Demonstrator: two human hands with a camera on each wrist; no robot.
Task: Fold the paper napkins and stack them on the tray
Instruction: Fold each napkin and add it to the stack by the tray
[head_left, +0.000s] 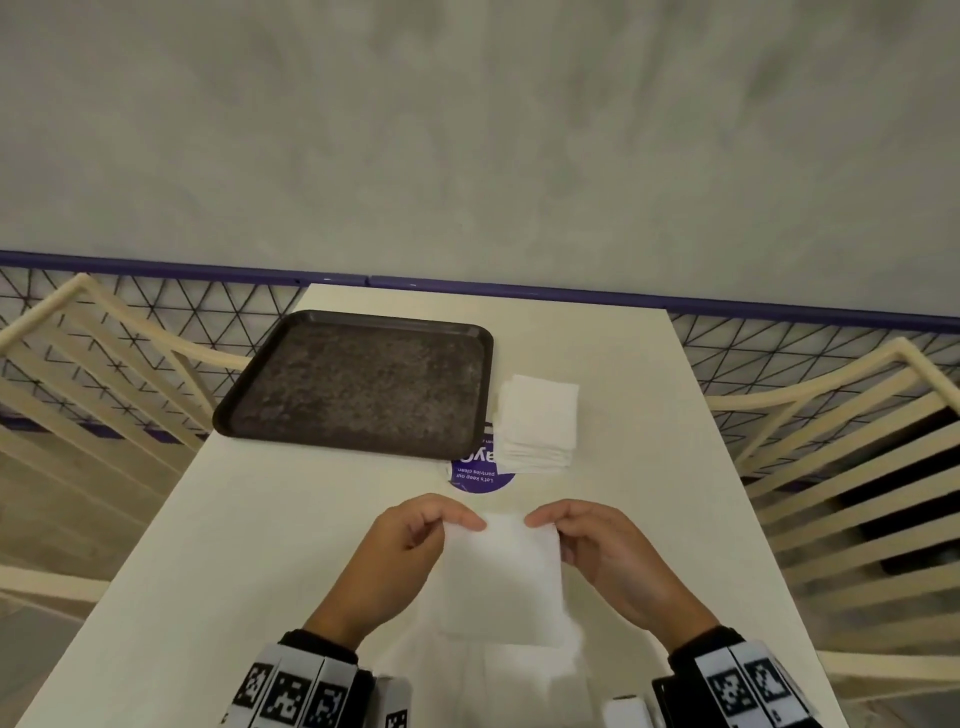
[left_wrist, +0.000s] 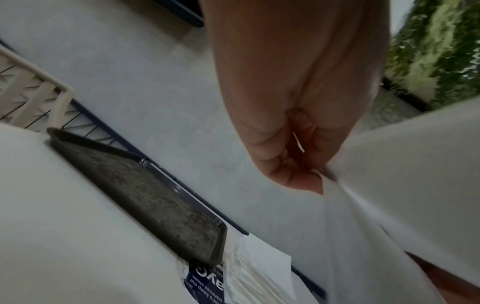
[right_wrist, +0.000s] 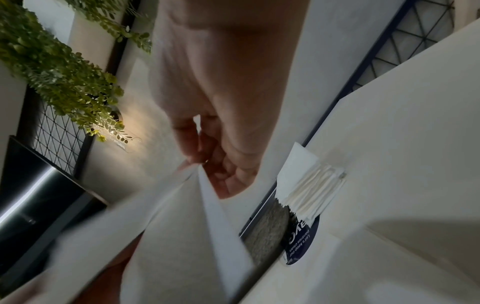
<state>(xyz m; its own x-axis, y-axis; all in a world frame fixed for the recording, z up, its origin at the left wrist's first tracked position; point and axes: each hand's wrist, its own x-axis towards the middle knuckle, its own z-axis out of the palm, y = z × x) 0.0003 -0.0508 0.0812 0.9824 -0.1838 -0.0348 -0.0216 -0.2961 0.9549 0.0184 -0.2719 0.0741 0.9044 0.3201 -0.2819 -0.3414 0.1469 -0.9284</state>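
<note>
Both of your hands hold one white paper napkin (head_left: 503, 577) above the near part of the cream table (head_left: 649, 467). Your left hand (head_left: 402, 551) pinches the napkin's far left corner between thumb and fingertips, and your right hand (head_left: 597, 551) pinches the far right corner the same way, so the sheet hangs down toward you between them. From the left wrist view, the pinch sits at the paper's top edge, fingers curled tight. Beyond your hands, the dark speckled tray (head_left: 358, 384) lies flat on the table with nothing on it. Just right of it, touching or nearly so, sits the stack of napkins (head_left: 537, 423). A round purple sticker (head_left: 480, 475) shows partly under the tray and stack. Cream slatted chairs (head_left: 852, 467) flank the table.
</note>
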